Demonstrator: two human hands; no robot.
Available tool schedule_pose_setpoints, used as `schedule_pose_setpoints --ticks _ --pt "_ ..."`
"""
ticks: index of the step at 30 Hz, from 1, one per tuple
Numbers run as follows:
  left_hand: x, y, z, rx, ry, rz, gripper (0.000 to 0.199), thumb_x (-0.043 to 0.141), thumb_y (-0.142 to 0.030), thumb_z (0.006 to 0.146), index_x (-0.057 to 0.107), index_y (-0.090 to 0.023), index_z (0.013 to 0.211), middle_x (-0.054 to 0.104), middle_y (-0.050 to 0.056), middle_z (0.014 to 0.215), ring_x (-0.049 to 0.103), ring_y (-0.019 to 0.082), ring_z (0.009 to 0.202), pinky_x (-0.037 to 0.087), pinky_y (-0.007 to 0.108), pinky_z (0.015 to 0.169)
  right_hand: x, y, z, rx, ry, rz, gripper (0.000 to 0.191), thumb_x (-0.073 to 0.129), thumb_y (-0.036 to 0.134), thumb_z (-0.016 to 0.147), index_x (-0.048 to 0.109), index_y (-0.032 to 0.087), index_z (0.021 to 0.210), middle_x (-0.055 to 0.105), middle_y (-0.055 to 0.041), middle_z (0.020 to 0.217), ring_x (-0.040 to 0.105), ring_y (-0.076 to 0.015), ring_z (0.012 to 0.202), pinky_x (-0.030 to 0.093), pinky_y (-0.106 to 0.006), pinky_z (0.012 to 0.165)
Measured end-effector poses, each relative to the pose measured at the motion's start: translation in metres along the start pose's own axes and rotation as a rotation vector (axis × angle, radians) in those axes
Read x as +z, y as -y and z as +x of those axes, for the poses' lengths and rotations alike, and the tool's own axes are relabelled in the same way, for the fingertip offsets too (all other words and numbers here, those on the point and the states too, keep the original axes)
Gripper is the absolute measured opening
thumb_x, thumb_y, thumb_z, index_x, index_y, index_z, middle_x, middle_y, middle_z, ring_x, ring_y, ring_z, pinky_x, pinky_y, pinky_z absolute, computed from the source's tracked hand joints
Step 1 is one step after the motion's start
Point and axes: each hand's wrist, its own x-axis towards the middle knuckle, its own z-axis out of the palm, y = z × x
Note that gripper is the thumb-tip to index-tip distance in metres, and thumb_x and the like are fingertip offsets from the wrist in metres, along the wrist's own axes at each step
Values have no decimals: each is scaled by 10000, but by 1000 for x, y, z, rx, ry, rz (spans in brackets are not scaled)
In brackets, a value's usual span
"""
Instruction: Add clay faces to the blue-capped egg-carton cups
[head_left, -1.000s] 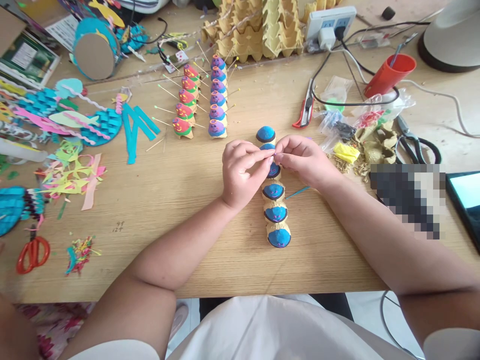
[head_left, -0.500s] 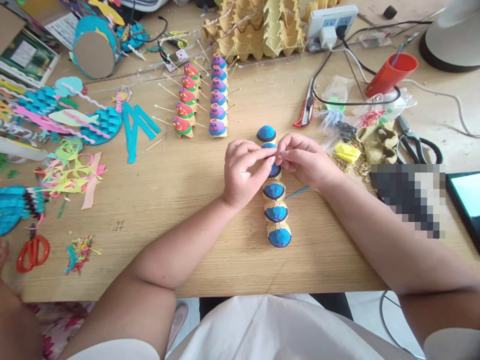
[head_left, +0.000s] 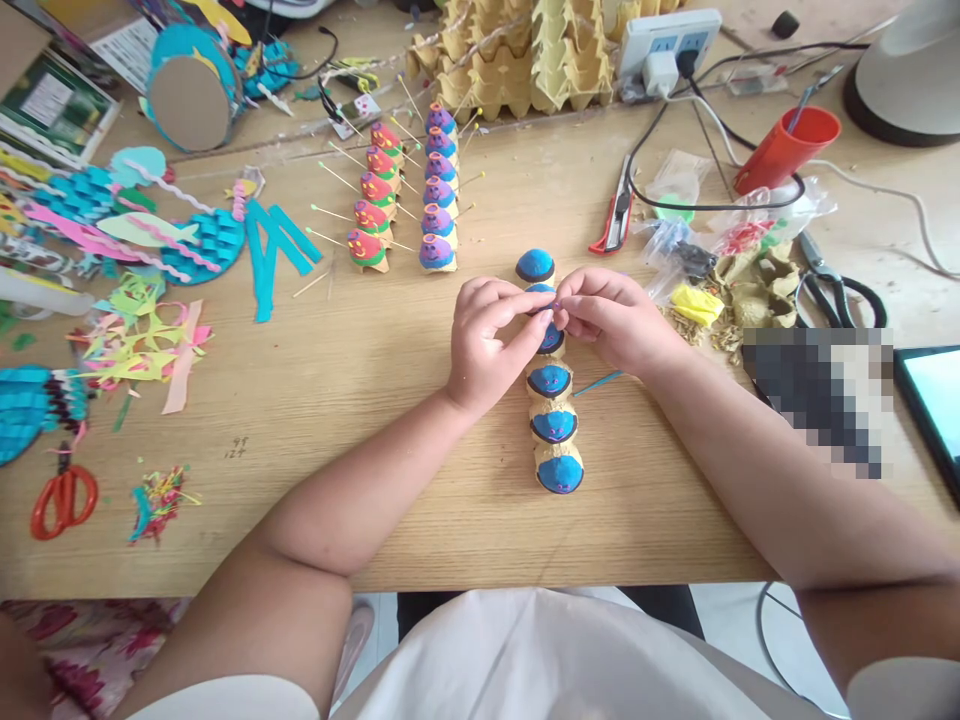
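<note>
A row of egg-carton cups topped with blue clay (head_left: 551, 379) stands on the table in front of me, some with small purple faces and dark rims. Over its far cups, my left hand (head_left: 495, 335) and my right hand (head_left: 611, 315) meet at the fingertips. A tiny purple piece, seemingly clay (head_left: 556, 307), shows between them, at the right hand's pinch. The left thumb and index finger are also closed, but what lies between them is too small to make out. The hands partly cover the cups beneath. A thin blue stick (head_left: 598, 383) lies beside the row.
Two painted egg-carton rows, one red and green (head_left: 369, 217), one purple (head_left: 437, 220), stand at back left with pins. A red utility knife (head_left: 616, 215), black-handled scissors (head_left: 840, 290) and red cup (head_left: 791, 150) are rightward. Orange scissors (head_left: 65, 500) lie left, near another person's floral clothing (head_left: 82, 650).
Both hands stay pinched together over the row, with only slight finger movement. The purple piece shows a little more clearly. The other person's hand at the left edge has gone out of view.
</note>
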Motion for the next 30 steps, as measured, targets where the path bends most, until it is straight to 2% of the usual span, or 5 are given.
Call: schedule_pose_setpoints --ticks 9,20,23,26,30 --pt "0 0 1 -8 4 -20 219 664 -412 1041 829 -271 1075 754 33 957 667 198 986 528 389 989 1 2 0 3 2 -14 392 906 517 782 686 193 790 652 19 670 455 -82 563 336 -234 519" --pt "1 -1 2 -13 -109 -57 137 746 -363 998 819 -262 942 778 5 892 693 168 930 551 362 952 0 -1 0 10 -41 -82 465 931 592 757 716 185 830 635 19 674 462 -79 567 336 -238 512" --pt "7 7 2 -144 -181 -227 115 797 -364 957 831 -257 934 809 5 914 721 159 924 565 341 949 -1 -4 1 -85 -154 -144 433 895 585 806 697 202 843 642 17 717 532 -102 637 445 -252 593" --pt "14 16 1 -419 -195 -428 204 804 -448 941 838 -251 979 814 10 929 727 135 851 590 289 867 -4 -9 4 -197 -276 -280 418 852 611 846 693 224 867 705 -11 829 627 -150 779 539 -298 729" --pt "20 19 2 -577 -232 -617 266 883 -488 850 842 -243 945 826 6 911 738 122 831 603 249 839 -6 -14 6 -251 -251 -411 445 779 685 882 705 247 908 790 -57 1044 708 -230 1017 586 -382 915"
